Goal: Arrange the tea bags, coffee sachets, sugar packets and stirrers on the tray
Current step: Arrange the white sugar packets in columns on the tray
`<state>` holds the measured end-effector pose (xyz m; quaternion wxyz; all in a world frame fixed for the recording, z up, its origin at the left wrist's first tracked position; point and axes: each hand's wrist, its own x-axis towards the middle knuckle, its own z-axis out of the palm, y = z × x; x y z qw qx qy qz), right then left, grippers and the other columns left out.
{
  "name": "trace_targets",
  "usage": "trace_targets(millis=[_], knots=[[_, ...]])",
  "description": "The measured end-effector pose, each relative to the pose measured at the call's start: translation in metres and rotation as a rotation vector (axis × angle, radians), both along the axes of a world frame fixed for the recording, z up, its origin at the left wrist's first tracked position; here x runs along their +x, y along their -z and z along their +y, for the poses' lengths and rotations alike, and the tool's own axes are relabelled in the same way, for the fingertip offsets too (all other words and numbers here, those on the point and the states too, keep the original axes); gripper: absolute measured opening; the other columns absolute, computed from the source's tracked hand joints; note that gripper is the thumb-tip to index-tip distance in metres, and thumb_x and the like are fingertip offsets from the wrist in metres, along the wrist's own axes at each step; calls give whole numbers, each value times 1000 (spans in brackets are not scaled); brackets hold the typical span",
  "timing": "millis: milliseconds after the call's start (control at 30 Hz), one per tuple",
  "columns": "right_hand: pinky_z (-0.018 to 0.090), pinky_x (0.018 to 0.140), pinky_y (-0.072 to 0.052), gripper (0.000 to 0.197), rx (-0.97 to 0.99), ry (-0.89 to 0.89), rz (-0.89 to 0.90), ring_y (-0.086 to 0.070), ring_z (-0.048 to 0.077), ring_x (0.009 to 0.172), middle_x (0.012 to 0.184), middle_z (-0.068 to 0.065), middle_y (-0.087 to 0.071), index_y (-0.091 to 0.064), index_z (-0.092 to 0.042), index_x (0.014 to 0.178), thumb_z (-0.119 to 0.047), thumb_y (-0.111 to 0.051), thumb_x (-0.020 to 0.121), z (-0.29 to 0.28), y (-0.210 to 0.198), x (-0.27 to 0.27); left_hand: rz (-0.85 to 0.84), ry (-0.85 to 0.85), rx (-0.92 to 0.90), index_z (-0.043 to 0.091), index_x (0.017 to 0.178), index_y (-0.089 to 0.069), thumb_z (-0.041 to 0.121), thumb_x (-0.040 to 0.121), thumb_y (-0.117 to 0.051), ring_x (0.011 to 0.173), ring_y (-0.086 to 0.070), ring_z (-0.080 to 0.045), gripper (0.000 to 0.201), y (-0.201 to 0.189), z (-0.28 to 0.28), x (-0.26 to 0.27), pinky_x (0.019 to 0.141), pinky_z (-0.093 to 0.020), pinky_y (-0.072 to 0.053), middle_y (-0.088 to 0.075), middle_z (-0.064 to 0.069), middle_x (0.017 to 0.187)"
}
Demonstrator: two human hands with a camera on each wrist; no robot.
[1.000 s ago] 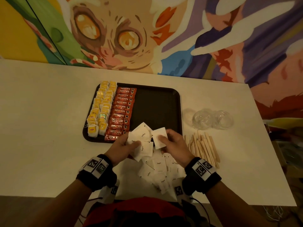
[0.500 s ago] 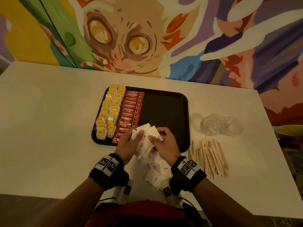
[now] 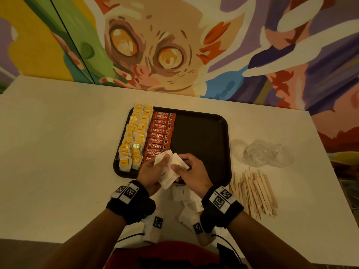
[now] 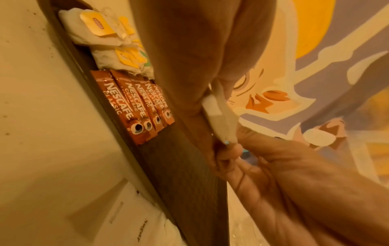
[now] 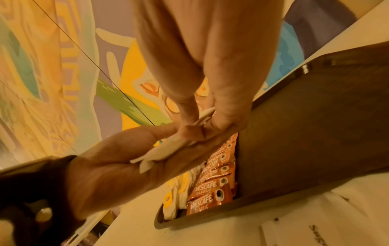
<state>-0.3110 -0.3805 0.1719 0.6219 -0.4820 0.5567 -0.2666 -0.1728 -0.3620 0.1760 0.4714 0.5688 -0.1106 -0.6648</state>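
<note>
A dark tray (image 3: 204, 133) lies on the white table, with yellow-tagged tea bags (image 3: 136, 136) in two columns at its left and red coffee sachets (image 3: 161, 133) beside them. My left hand (image 3: 153, 171) holds a fanned stack of white sugar packets (image 3: 167, 175) over the tray's near edge. My right hand (image 3: 192, 171) pinches the top of that stack (image 5: 168, 149) with thumb and fingers. More sugar packets (image 3: 186, 199) lie loose on the table below my wrists. Wooden stirrers (image 3: 254, 193) sit in a pile right of the tray.
Clear plastic lids or cups (image 3: 268, 155) stand right of the tray, behind the stirrers. A painted mural wall runs along the table's far edge. The tray's right half (image 4: 189, 174) is bare dark surface.
My hands have come together and gathered the spread sugar packets into one stack, lifting it toward the tray's near edge. The head view has tilted up slightly.
</note>
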Motion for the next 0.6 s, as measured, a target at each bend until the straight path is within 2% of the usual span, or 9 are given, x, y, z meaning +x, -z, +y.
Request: trace_targets(millis=[100, 200, 267, 367, 433, 500, 600], knots=[[35, 71, -62, 31, -16, -11, -13, -73, 18, 87, 107, 1, -68, -62, -21, 118, -12, -69, 90, -6, -3, -1, -90, 19, -60, 14, 111, -65, 17, 96, -56, 82, -72, -24, 17, -1, -4, 6, 63, -37, -58, -73, -9, 95], [35, 77, -61, 36, -36, 7, 15, -74, 18, 80, 107, 6, -70, -61, -18, 122, -10, -70, 88, -15, -8, -6, -198, 6, -128, 18, 104, -63, 19, 95, -58, 76, -72, -25, 10, -7, -9, 11, 55, -37, -58, -73, -8, 91], [33, 79, -61, 32, -55, 57, 47, -73, 18, 79, 103, 5, -72, -63, -16, 117, -11, -72, 87, -22, -13, -11, -216, 27, -165, 18, 102, -61, 18, 92, -62, 71, -72, -27, 9, -14, -10, 16, 51, -42, -58, -73, -9, 86], [30, 76, -60, 15, -132, 59, 82, -72, 18, 87, 102, 2, -73, -71, -16, 103, -11, -68, 90, -34, -18, -20, -221, 143, -231, 13, 106, -60, 13, 90, -63, 68, -71, -28, 16, -22, -13, 25, 50, -39, -58, -73, -14, 85], [24, 73, -56, 14, -198, -3, 139, -68, 13, 97, 105, -2, -71, -72, -22, 99, -12, -66, 91, -43, -22, -25, -295, 216, -249, 16, 106, -60, 15, 91, -62, 79, -71, -28, 16, -21, -15, 31, 58, -37, -58, -72, -14, 94], [22, 79, -54, 15, -271, -99, 223, -64, 8, 104, 107, -8, -70, -72, -27, 99, -15, -65, 92, -50, -27, -27, -484, 286, -250, 23, 106, -60, 22, 91, -63, 95, -67, -22, 16, -15, -20, 37, 71, -34, -56, -69, -4, 103], [18, 90, -49, 17, -331, -246, 304, -61, 2, 104, 106, -11, -70, -75, -25, 101, -14, -63, 94, -57, -35, -23, -610, 379, -281, 25, 111, -58, 26, 90, -64, 97, -61, -9, 21, -16, -25, 39, 73, -24, -49, -63, 7, 104]])
